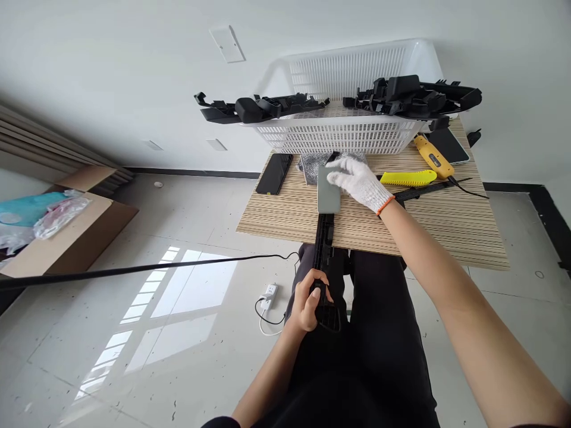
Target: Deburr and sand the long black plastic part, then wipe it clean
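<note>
My bare left hand point(311, 300) is wrapped around the lower end of a long black plastic part point(324, 238), which reaches from above my lap onto the table. A flat grey-green rectangular pad point(328, 193) covers the part's upper stretch; how they join is hidden. My right hand point(357, 183), in a white knit glove with an orange cuff, lies over the pad's upper right side with its fingers stretched out. Its fingertips seem to touch the pad. Beneath the pad's top end lies a silvery wrapped item point(310, 167). To the right of the glove is a bright yellow-handled tool point(408, 178).
A white slatted basket point(339, 139) at the table's back carries black plastic assemblies point(414, 98). A black phone point(274, 173) lies left on the wood-grain table point(464, 238); a corded yellow tool point(435, 157) lies right. A power strip point(268, 296) and a cardboard box point(75, 232) are on the floor.
</note>
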Demonstrator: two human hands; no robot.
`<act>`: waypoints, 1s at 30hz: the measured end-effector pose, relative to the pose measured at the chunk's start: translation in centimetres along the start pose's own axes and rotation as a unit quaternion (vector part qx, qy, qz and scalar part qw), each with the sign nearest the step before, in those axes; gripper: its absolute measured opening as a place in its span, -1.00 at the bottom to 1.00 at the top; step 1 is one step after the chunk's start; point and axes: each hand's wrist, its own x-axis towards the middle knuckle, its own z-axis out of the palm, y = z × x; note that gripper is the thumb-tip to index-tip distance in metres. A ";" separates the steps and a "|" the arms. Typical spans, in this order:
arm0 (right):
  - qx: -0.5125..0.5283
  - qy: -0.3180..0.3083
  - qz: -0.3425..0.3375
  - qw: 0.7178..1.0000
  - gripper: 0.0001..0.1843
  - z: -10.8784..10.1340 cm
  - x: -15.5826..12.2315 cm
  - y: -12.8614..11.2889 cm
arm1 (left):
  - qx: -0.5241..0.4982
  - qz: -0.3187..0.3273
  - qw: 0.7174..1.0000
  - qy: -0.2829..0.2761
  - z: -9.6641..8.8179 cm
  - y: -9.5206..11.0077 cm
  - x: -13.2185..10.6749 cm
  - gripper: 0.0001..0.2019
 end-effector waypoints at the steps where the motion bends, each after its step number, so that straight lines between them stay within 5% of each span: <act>1: 0.006 -0.037 0.015 0.999 -0.61 0.0 0.0 0.1 | -0.002 -0.001 1.000 0.001 0.0 0.0 0.0 -0.66; 3: -0.026 -0.033 0.020 0.999 -0.61 0.2 0.0 0.0 | -0.009 -0.001 1.000 0.004 0.0 0.0 0.0 -0.66; 7: -0.076 0.118 -0.043 0.989 -0.59 0.4 -0.1 -0.2 | -0.009 0.001 1.000 0.001 0.0 0.0 -0.1 -0.66; 12: -0.021 -0.050 0.010 0.998 -0.62 0.7 -0.1 0.1 | -0.015 0.003 1.000 0.002 0.0 0.0 -0.1 -0.67; 17: -0.077 0.140 -0.045 0.986 -0.62 0.6 0.0 -0.5 | -0.013 0.007 1.000 0.002 -0.1 0.2 0.0 -0.68; 23: 0.001 -0.082 0.030 0.996 -0.69 1.0 -0.2 -0.4 | -0.009 0.004 1.000 0.002 0.0 0.0 0.0 -0.68; 28: -0.055 0.133 -0.050 0.988 -0.63 0.7 0.0 -0.4 | -0.006 0.005 1.000 0.002 0.0 0.0 0.0 -0.66; 30: -0.016 0.098 -0.024 0.995 -0.65 0.6 0.0 -0.4 | -0.002 0.007 1.000 -0.001 0.0 0.0 -0.1 -0.66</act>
